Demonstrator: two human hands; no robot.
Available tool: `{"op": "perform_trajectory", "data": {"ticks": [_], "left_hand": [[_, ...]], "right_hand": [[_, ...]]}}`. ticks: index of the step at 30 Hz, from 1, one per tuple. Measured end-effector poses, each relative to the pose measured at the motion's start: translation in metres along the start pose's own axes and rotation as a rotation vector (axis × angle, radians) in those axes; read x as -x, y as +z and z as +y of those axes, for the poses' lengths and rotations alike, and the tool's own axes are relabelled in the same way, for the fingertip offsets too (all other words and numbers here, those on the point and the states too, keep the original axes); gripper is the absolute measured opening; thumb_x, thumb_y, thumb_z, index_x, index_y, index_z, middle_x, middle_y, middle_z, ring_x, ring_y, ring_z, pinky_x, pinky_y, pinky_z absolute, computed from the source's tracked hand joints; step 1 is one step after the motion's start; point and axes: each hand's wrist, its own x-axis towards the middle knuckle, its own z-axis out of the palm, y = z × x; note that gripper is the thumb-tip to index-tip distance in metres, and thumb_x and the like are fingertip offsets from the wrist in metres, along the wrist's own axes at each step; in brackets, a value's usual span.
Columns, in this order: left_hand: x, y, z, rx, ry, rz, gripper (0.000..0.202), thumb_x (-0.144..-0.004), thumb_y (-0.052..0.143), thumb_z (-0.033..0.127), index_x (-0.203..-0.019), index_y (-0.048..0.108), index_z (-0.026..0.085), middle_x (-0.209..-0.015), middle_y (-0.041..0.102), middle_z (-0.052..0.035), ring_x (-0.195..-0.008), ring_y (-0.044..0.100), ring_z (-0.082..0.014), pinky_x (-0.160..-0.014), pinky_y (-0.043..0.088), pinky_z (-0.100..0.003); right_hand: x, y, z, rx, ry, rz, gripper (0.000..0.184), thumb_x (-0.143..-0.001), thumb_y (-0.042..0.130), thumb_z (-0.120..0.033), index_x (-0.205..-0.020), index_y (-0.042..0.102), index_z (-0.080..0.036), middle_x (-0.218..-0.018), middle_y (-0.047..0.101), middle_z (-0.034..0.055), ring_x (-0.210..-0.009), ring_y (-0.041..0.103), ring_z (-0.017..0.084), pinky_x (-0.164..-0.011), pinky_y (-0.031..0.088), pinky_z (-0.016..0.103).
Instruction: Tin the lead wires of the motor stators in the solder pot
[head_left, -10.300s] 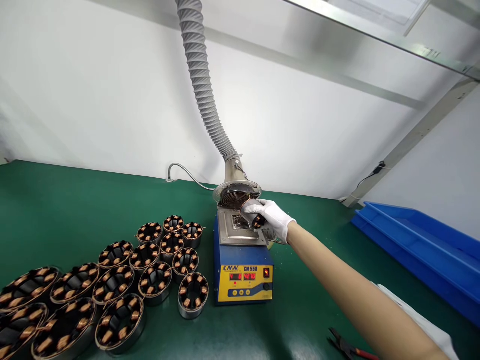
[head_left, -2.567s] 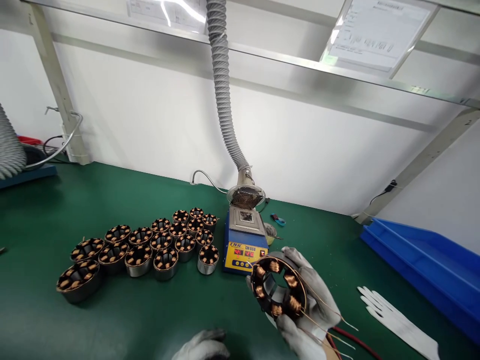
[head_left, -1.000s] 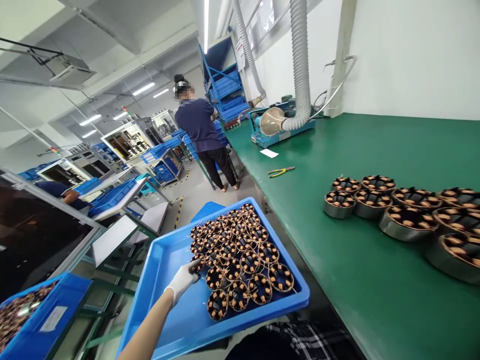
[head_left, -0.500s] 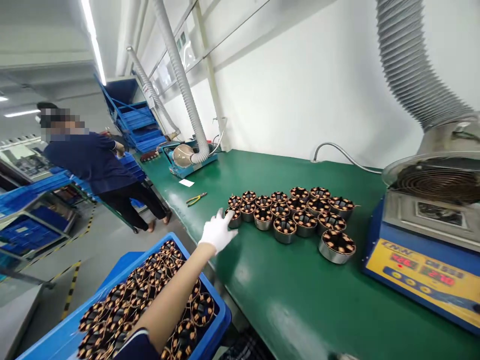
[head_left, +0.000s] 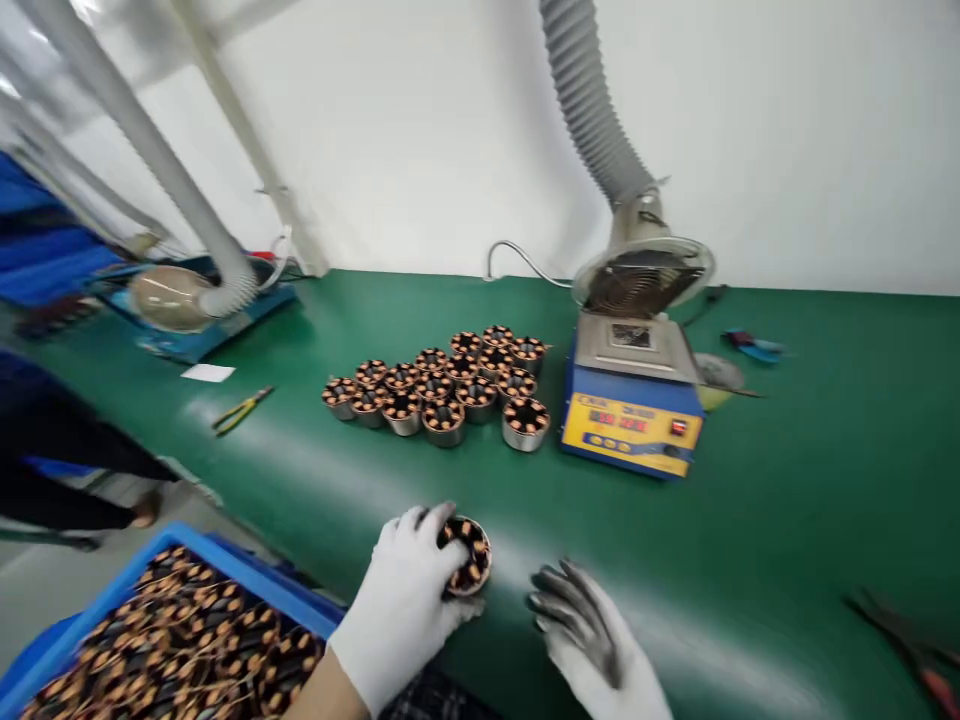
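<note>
My left hand (head_left: pixel 405 595), in a white glove, grips a motor stator (head_left: pixel 472 558) from its left side, low over the green bench near its front edge. The stator is a round metal ring with copper windings inside. To its right, my right hand (head_left: pixel 589 640) is empty, its fingers apart and its glove fingertips dark with dirt. Farther back, several similar stators (head_left: pixel 443 422) stand in a close group on the bench. A blue bin (head_left: pixel 251 572) at the lower left is filled with copper-wound stator cores (head_left: pixel 187 640).
A blue and yellow solder pot (head_left: pixel 630 432) stands right of the group under a ducted hood (head_left: pixel 649 275). Yellow-handled pliers (head_left: pixel 241 411) and a white card (head_left: pixel 208 373) lie at left. A red-handled tool (head_left: pixel 911 640) lies at far right. Someone's legs (head_left: pixel 67 450) show at the left edge.
The view has swung right. My left hand has come back from the stator group toward the front edge and now holds a stator. My right hand has come into view.
</note>
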Motion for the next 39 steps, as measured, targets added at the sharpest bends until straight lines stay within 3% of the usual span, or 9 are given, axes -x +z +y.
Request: {"op": "perform_trajectory", "data": {"ticks": [4,9,17,22,27,29,33,36,39], "left_hand": [[-0.007,0.031,0.048,0.119,0.269,0.132,0.034,-0.061,0.077,0.028,-0.092,0.064,0.02,-0.127,0.057,-0.0162,-0.112,0.053,-0.0398,-0.08,0.054,-0.053],[-0.013,0.051,0.075,0.271,0.356,0.244,0.025,-0.054,0.074,0.017,-0.077,0.066,0.016,-0.111,0.065,-0.0181,-0.094,0.064,-0.0349,-0.071,0.059,-0.047],[-0.019,0.049,0.068,0.295,0.446,0.281,0.027,-0.052,0.077,0.017,-0.076,0.065,0.017,-0.099,0.069,-0.0134,-0.087,0.065,-0.0297,-0.07,0.059,-0.042],[-0.02,0.051,0.068,0.303,0.444,0.301,0.024,-0.056,0.075,0.019,-0.078,0.065,0.017,-0.099,0.069,-0.0134,-0.086,0.065,-0.0298,-0.071,0.059,-0.043],[-0.021,0.048,0.066,0.33,0.457,0.267,0.018,-0.055,0.073,0.016,-0.07,0.063,0.017,-0.101,0.069,-0.0116,-0.088,0.065,-0.0289,-0.071,0.059,-0.041],[-0.02,0.048,0.066,0.343,0.459,0.27,0.018,-0.054,0.072,0.017,-0.068,0.062,0.017,-0.1,0.069,-0.0118,-0.087,0.065,-0.0291,-0.07,0.059,-0.042],[-0.02,0.051,0.067,0.356,0.451,0.328,0.018,-0.053,0.07,0.015,-0.07,0.064,0.016,-0.095,0.07,-0.0136,-0.084,0.065,-0.0301,-0.068,0.059,-0.044],[-0.02,0.054,0.066,0.352,0.449,0.332,0.016,-0.055,0.067,0.015,-0.071,0.064,0.016,-0.095,0.07,-0.0143,-0.084,0.065,-0.0302,-0.068,0.059,-0.044],[-0.018,0.055,0.064,0.368,0.456,0.322,0.008,-0.062,0.064,0.018,-0.07,0.062,0.017,-0.098,0.069,-0.0135,-0.086,0.065,-0.0295,-0.069,0.058,-0.044]], "right_hand": [[0.0,-0.005,-0.017,-0.033,0.094,0.058,0.047,-0.065,0.075,-0.034,-0.108,0.062,-0.022,-0.097,0.068,0.0102,-0.081,0.066,0.023,-0.075,0.055,0.035],[-0.007,-0.024,-0.046,0.085,0.106,0.071,0.011,-0.066,0.069,-0.023,-0.076,0.069,-0.02,-0.078,0.068,0.0045,-0.073,0.063,0.02,-0.068,0.052,0.029],[-0.006,-0.019,-0.029,0.17,-0.184,0.111,0.009,-0.075,0.059,-0.017,-0.069,0.064,-0.022,-0.07,0.061,0.0,-0.067,0.057,0.015,-0.064,0.047,0.025],[-0.004,-0.009,-0.025,-0.045,-0.047,0.211,0.014,-0.075,0.065,-0.03,-0.066,0.059,-0.02,-0.067,0.056,-0.0004,-0.064,0.053,0.014,-0.063,0.046,0.025],[-0.015,-0.031,-0.043,-0.384,0.014,0.364,0.021,-0.069,0.073,-0.038,-0.067,0.06,-0.021,-0.057,0.051,-0.0048,-0.047,0.045,0.008,-0.044,0.036,0.019],[-0.016,-0.038,-0.049,-0.338,0.051,0.322,0.019,-0.07,0.072,-0.037,-0.068,0.061,-0.021,-0.06,0.054,-0.0035,-0.049,0.049,0.009,-0.044,0.038,0.02],[-0.01,-0.026,-0.05,0.064,0.112,0.052,0.009,-0.065,0.07,-0.018,-0.073,0.066,-0.02,-0.072,0.063,0.0015,-0.065,0.057,0.015,-0.061,0.046,0.026],[-0.008,-0.012,-0.046,0.181,0.009,0.156,0.009,-0.06,0.068,-0.013,-0.059,0.062,-0.019,-0.065,0.06,-0.0006,-0.065,0.056,0.015,-0.063,0.045,0.025],[-0.009,-0.017,-0.045,0.069,0.046,0.311,0.017,-0.062,0.072,-0.025,-0.056,0.057,-0.018,-0.054,0.055,-0.0021,-0.05,0.049,0.012,-0.049,0.041,0.023]]}}
